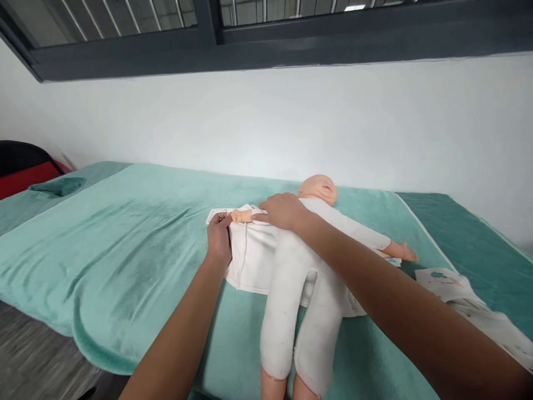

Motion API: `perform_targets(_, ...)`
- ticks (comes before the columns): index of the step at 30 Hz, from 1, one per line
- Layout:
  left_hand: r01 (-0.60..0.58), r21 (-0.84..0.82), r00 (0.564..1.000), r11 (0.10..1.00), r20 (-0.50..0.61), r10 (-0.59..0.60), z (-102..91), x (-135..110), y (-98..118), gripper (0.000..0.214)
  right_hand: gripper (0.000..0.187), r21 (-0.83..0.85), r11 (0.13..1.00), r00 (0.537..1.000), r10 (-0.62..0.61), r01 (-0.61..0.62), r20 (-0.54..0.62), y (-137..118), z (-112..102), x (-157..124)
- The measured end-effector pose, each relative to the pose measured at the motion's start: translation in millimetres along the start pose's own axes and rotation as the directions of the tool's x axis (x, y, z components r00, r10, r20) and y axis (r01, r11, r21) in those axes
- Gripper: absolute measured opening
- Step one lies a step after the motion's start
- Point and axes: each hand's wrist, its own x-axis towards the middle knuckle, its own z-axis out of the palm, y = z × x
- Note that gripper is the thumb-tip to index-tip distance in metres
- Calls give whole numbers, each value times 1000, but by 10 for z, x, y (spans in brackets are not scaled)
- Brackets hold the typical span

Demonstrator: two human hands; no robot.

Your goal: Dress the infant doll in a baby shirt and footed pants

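Note:
A baby doll (320, 191) with a soft white body lies on its back on a teal blanket (125, 239), head toward the wall, legs toward me. A white garment (254, 261) is spread under its torso. My left hand (219, 236) pinches the garment's sleeve edge beside the doll's small hand (240, 215). My right hand (283, 211) reaches across the doll's chest and closes on that same arm near the sleeve. The doll's other arm (400, 251) stretches out to the right.
Another white printed cloth (462, 300) lies on the blanket at the right. A darker green sheet (470, 233) covers the bed's right side. A black and red chair (25, 166) stands at far left. A white wall and a dark window frame (250, 50) are behind.

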Motion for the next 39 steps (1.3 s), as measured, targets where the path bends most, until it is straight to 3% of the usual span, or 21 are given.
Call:
perform_targets(4, -120, 66, 993, 991, -12, 121, 3, -31, -26, 18, 49, -35, 999, 1000, 4, -4, 11, -20, -10, -8)
perform_targets(8, -274, 282, 960, 919, 23, 279, 33, -74, -72, 13, 48, -77, 997, 999, 26, -23, 29, -30, 17, 11)
perform_targets(11, -376, 446, 926, 812, 168, 337, 78, -115, -103, 13, 47, -82, 996, 999, 37, -35, 20, -55, 70, 52)
perform_targets(14, -443, 514, 884, 735, 386, 263, 117, -155, -105, 16, 37, -40, 998, 999, 41, -41, -10, -88, 121, 108)
perform_targets(16, -477, 536, 858, 697, 455, 238, 125, -163, -95, 20, 32, -19, 999, 999, 44, -44, -18, -90, 128, 125)
perform_targets(18, -509, 560, 854, 653, 419, 307, 113, -140, -94, 24, 32, 9, 999, 997, 51, -50, -59, -54, 113, 89)
perform_targets(20, -522, 633, 848, 572, 315, 426, 85, -89, -112, 25, 33, 109, 992, 977, 90, -70, -192, 27, 97, -31)
perform_targets(22, -489, 738, 830, 464, 231, 508, 55, -24, -149, 22, 31, 265, 959, 898, 206, -105, -389, 149, 109, -246)
perform_targets(25, -441, 837, 833, 325, 248, 495, 29, 51, -211, 20, 28, 424, 859, 656, 500, -288, -566, 367, 208, -691)
perform_targets(26, -442, 848, 834, 292, 268, 482, 25, 62, -225, 19, 27, 459, 797, 572, 602, -392, -557, 436, 255, -845)
perform_targets(29, -475, 849, 815, 233, 324, 480, 28, 50, -231, 12, 31, 487, 588, 469, 809, -646, -354, 578, 391, -1224)
perform_targets(31, -509, 831, 797, 224, 357, 487, 43, 7, -210, 7, 38, 432, 513, 452, 858, -742, -242, 610, 449, -1367)
perform_targets(33, -544, 803, 785, 243, 386, 484, 74, -61, -180, 6, 42, 404, 510, 479, 858, -759, -184, 605, 479, -1428)
perform_targets(36, -586, 727, 792, 357, 422, 441, 166, -195, -133, 7, 42, 513, 538, 531, 829, -668, -177, 582, 510, -1431)
perform_targets(39, -535, 644, 843, 546, 440, 307, 311, -323, -78, 9, 47, 712, 504, 552, 810, -489, -195, 573, 570, -1399)
